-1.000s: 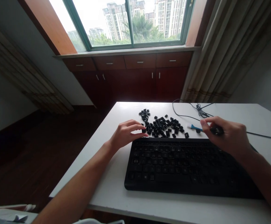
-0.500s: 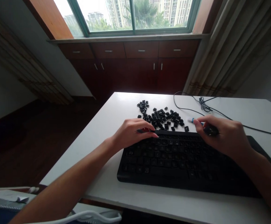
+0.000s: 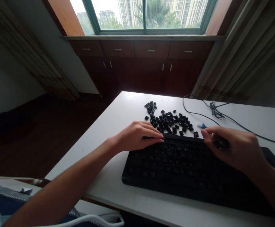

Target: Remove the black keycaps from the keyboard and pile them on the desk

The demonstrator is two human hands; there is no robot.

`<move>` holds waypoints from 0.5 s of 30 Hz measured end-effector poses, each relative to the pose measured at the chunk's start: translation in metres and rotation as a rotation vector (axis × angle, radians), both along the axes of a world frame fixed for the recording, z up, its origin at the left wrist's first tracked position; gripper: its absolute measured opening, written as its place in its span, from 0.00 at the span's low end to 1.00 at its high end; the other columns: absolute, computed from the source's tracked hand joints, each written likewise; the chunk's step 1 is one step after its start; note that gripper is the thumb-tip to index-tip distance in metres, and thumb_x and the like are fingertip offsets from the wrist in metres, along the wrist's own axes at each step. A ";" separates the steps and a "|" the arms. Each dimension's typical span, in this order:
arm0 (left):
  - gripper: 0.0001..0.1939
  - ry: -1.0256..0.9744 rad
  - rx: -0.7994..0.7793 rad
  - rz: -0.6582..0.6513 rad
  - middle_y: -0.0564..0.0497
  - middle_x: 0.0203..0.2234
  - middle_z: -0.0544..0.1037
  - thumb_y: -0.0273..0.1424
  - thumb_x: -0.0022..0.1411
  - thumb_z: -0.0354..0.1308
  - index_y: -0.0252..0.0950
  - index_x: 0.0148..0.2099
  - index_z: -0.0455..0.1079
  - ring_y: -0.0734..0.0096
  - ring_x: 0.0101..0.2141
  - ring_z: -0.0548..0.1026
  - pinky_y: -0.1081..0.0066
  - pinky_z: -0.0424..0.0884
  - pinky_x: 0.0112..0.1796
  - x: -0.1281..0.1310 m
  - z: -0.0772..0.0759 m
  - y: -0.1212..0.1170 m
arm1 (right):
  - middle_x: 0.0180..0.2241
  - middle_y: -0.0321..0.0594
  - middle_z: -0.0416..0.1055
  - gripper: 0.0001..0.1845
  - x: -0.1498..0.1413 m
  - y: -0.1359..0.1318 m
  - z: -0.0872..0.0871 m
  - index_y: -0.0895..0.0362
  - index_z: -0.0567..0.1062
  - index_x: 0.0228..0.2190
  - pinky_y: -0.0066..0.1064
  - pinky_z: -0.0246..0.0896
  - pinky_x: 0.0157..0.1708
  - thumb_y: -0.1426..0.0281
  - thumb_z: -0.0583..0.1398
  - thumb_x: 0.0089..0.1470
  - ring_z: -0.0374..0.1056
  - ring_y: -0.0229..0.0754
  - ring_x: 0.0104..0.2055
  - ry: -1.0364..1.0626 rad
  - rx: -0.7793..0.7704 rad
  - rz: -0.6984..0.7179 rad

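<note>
1. On the white table (image 3: pixel 118 119), the left hand (image 3: pixel 137 138) lies at the black keyboard (image 3: pixel 187 170)'s upper-left corner, fingers together, pinching a small black keycap (image 3: pixel 147 137).
2. Beyond the keyboard's far edge lies a heap of loose keycaps (image 3: pixel 169 121).
3. Over the keyboard's upper right, the right hand (image 3: pixel 234 149) grips a blue-tipped tool (image 3: pixel 202 125), fingers curled.
4. Behind it trails a black cable (image 3: pixel 213 107).

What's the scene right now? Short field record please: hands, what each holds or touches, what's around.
left hand: fingertips on top-left edge of keyboard, a small dark piece under the fingers
right hand: grip on tool with blue-white tip, over keyboard's upper right
loose keycaps: scattered pile behind keyboard
cable: runs across table at back right
</note>
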State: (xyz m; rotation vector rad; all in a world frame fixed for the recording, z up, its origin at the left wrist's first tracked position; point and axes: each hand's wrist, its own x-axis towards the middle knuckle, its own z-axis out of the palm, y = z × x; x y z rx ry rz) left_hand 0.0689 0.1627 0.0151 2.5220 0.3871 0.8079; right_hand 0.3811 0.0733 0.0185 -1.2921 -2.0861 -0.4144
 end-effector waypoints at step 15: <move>0.09 0.015 -0.023 -0.038 0.48 0.40 0.83 0.29 0.65 0.61 0.43 0.45 0.81 0.68 0.38 0.79 0.67 0.78 0.39 0.012 -0.004 -0.012 | 0.29 0.35 0.79 0.05 -0.004 0.001 -0.001 0.54 0.78 0.35 0.31 0.63 0.24 0.70 0.66 0.53 0.74 0.40 0.24 -0.010 -0.033 0.072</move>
